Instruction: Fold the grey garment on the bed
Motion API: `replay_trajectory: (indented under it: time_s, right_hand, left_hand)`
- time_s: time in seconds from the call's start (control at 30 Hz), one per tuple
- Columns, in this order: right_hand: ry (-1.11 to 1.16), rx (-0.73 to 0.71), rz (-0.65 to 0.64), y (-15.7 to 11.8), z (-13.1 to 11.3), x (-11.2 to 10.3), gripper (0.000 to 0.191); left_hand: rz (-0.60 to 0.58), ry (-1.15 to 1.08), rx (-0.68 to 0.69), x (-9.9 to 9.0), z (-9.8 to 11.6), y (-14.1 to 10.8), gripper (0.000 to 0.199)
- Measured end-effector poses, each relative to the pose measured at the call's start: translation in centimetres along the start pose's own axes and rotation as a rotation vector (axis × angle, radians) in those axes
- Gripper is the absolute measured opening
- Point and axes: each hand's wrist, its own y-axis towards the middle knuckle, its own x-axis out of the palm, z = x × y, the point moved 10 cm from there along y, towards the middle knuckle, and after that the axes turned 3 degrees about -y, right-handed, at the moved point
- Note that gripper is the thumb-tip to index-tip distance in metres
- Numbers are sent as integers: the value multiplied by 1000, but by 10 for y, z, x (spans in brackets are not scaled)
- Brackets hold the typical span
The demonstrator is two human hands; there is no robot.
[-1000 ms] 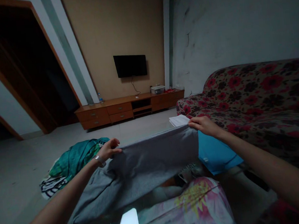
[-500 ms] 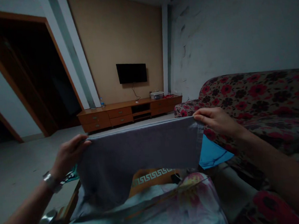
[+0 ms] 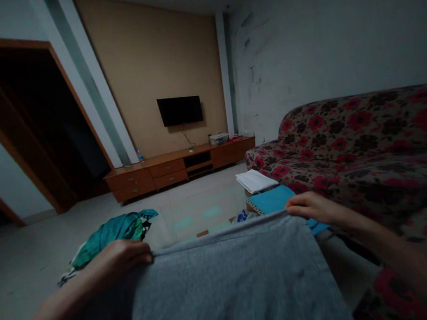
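Observation:
A grey cloth [image 3: 232, 283] is stretched between my two hands, its top edge nearly straight and rising a little to the right. My left hand [image 3: 126, 254] pinches its upper left corner. At the upper right corner, my right hand [image 3: 307, 206] has its fingers closed on the fabric. The cloth hangs toward me and covers what lies below it. Just behind my right hand lies a folded blue cloth [image 3: 273, 199], with a folded white cloth [image 3: 255, 180] beyond it. A heap of green and teal cloth [image 3: 111, 233] shows past my left hand.
A flowered sofa [image 3: 331, 139] stands along the right wall. Across the room are a low wooden cabinet [image 3: 133, 182] and a wall-mounted television [image 3: 180, 111]. A dark doorway opens at the left, and pale floor [image 3: 20, 261] stretches below it.
Both hands have moved lower, and the cloth now spreads toward me, hiding the flowered fabric below. The view has shifted, bringing the white cloth and more of the green heap into sight.

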Motion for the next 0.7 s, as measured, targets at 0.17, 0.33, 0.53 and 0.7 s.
replay_trajectory:
  time_s: [0.17,0.33,0.53,0.7]
  right_hand:
    - [-283,191,-90,65,109,95,20]
    - [-379,335,-128,125,167,148,15]
    - [-402,390,-171,182,199,180,14]
    - [-424,438,-200,229,218,189,15]
  left_hand:
    - [-166,11,32,126,-45,85,42]
    - [-146,44,-38,175,-98,141,31]
    - [-164,33,-22,188,-122,175,31]
    - [-198,105,-14,183,-144,219,34]
